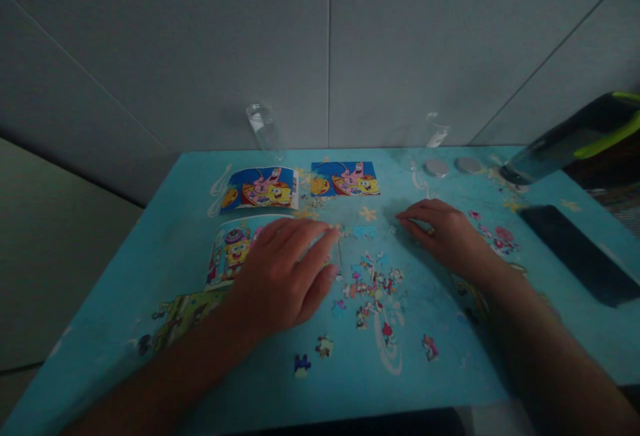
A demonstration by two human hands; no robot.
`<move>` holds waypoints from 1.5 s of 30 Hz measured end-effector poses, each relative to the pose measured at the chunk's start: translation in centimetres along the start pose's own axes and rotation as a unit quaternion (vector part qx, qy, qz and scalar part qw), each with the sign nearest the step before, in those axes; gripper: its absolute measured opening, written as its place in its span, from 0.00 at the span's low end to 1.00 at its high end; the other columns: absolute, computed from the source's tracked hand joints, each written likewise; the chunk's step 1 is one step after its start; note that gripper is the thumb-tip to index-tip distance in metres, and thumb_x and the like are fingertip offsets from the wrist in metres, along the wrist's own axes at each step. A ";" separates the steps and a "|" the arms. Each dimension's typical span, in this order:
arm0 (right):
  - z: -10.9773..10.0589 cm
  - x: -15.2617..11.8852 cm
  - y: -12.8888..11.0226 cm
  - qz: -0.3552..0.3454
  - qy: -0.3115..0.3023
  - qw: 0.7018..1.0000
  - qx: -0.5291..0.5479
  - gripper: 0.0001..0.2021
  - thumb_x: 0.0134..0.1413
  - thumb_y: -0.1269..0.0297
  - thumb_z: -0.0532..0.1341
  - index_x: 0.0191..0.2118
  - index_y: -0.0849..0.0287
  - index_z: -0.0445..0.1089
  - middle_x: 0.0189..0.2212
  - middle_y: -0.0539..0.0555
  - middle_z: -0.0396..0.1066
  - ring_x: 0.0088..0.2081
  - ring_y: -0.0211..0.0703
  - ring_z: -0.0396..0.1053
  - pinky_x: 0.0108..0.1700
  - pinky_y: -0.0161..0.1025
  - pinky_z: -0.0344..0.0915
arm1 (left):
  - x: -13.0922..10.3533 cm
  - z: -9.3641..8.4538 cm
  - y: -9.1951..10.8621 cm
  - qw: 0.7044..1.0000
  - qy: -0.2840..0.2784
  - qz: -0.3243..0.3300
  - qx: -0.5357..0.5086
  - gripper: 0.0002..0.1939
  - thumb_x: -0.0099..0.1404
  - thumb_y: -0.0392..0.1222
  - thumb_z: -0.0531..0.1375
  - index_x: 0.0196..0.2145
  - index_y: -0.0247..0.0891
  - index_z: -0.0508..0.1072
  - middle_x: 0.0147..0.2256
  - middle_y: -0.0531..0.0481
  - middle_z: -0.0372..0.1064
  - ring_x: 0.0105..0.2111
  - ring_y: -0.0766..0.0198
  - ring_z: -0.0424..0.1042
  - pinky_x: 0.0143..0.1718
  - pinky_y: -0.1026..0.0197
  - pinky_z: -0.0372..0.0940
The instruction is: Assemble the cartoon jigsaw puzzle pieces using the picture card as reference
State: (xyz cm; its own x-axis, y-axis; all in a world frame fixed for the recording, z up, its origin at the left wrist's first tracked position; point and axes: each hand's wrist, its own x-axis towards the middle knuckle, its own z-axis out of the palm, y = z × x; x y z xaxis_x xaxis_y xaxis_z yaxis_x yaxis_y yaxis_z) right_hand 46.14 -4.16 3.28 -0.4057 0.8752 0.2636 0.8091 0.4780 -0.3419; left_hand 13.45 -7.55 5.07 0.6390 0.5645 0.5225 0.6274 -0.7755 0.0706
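Over the lower edge of a cartoon picture sheet [235,249] hovers my left hand [293,273], its fingers apart and pointing right, near a short strip of joined light-blue puzzle pieces [364,231]. To the right of that strip, my right hand [440,233] has thumb and index finger pinched together at the table surface, by a small pale piece [393,229]; whether the fingers hold it is too small to tell. Between and below the hands lies a scattered heap of puzzle pieces [375,283]. Single pieces [324,346] lie nearer the front edge.
Two picture cards [260,189] [345,179] lie at the back. Clear jars [265,131] [437,131] stand behind them, with two round lids [437,168]. A bottle [565,139] and a dark flat object [583,253] are at right. More pieces [500,239] lie there.
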 end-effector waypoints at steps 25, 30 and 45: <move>0.2 -0.3 0.0 -0.005 0.031 0.999 -0.036 0.09 0.68 0.62 0.59 0.46 0.56 0.76 0.41 0.57 0.78 0.42 0.47 0.75 0.46 0.44 0.68 | -4.8 -1.2 -9.8 0.975 -0.053 -0.183 0.116 0.23 0.72 0.47 0.53 0.19 0.39 0.62 0.19 0.54 0.59 0.21 0.66 0.57 0.26 0.61 0.48; 0.3 -0.3 0.2 -0.006 0.025 0.999 -0.043 0.10 0.68 0.61 0.59 0.46 0.55 0.76 0.42 0.57 0.79 0.42 0.49 0.76 0.46 0.45 0.69 | -4.8 -1.0 -9.9 0.976 -0.048 -0.180 0.113 0.24 0.73 0.47 0.53 0.19 0.39 0.61 0.19 0.54 0.57 0.20 0.67 0.56 0.26 0.60 0.48; 0.3 0.0 -0.1 -0.018 0.017 1.000 0.004 0.10 0.68 0.63 0.59 0.46 0.57 0.77 0.41 0.56 0.78 0.42 0.51 0.75 0.48 0.49 0.69 | -5.3 -1.0 -10.1 0.979 -0.053 -0.178 0.086 0.24 0.73 0.46 0.55 0.20 0.37 0.60 0.19 0.57 0.53 0.20 0.71 0.54 0.26 0.62 0.48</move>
State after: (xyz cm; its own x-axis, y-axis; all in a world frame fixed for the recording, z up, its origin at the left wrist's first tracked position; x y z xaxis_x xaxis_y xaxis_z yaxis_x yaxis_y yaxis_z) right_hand 45.91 -4.19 3.02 -0.4185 0.8548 0.3069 0.7911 0.5091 -0.3391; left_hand 3.28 -3.01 2.44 0.4021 0.8238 0.3995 0.8790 -0.4695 0.0833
